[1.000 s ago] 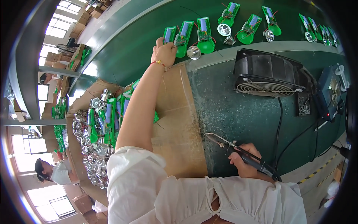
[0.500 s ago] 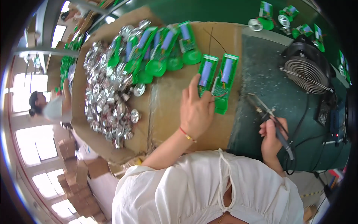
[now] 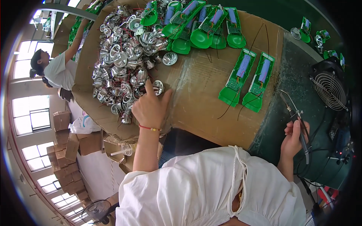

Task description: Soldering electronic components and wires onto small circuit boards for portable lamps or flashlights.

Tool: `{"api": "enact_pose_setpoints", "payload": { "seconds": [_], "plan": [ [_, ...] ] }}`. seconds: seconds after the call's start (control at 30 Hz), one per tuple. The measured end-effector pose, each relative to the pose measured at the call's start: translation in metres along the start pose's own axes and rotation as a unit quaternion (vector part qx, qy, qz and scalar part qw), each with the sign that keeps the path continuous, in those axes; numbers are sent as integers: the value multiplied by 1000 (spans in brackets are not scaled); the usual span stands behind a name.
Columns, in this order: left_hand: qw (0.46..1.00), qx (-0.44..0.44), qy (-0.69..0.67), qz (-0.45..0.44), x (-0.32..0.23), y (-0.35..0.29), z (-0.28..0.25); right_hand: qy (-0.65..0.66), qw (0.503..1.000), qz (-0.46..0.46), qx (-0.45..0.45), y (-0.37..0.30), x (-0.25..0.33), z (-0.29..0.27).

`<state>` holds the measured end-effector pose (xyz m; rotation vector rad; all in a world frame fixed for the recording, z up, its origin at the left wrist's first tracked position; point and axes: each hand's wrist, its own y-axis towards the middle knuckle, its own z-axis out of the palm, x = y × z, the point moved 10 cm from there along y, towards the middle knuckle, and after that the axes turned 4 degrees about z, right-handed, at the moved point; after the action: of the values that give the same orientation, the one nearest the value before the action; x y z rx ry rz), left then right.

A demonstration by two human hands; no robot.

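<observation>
My left hand (image 3: 149, 111) reaches to the right edge of a heap of shiny lamp reflectors (image 3: 120, 60). Its index finger and thumb are apart, with a single reflector (image 3: 158, 87) between them; whether they touch it I cannot tell. Closed round a soldering iron (image 3: 302, 140) with a thin metal guide by its tip, my right hand (image 3: 293, 139) stays over the dark green bench. Two green plastic housings (image 3: 232, 94), (image 3: 254, 98) lie side by side on the cardboard, each with a purple battery cell, a small circuit board and loose wires.
More green housings (image 3: 203, 35) lie in a row along the far edge of the cardboard (image 3: 196, 101). A black fan (image 3: 329, 88) with a wire grille stands at right, with finished-looking lamp parts (image 3: 305, 28) behind it. A person in a white top (image 3: 60, 71) works at far left.
My left hand has left the two housings and moved left to the reflectors. The view has shifted, so the bench things appear farther right. My right hand still holds the soldering iron.
</observation>
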<state>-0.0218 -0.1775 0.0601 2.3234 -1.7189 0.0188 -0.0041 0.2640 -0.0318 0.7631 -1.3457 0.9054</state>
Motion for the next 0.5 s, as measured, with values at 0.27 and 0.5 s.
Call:
{"api": "enact_pose_setpoints", "payload": {
  "seconds": [0.27,0.5],
  "plan": [
    [996,87,-28,-19,-10,7,30,16,1000,4,5,-10,10,-5],
    [932,-63,-217,282,-126,-47,16,45,999,17,25,-14,14,10]
  ]
}}
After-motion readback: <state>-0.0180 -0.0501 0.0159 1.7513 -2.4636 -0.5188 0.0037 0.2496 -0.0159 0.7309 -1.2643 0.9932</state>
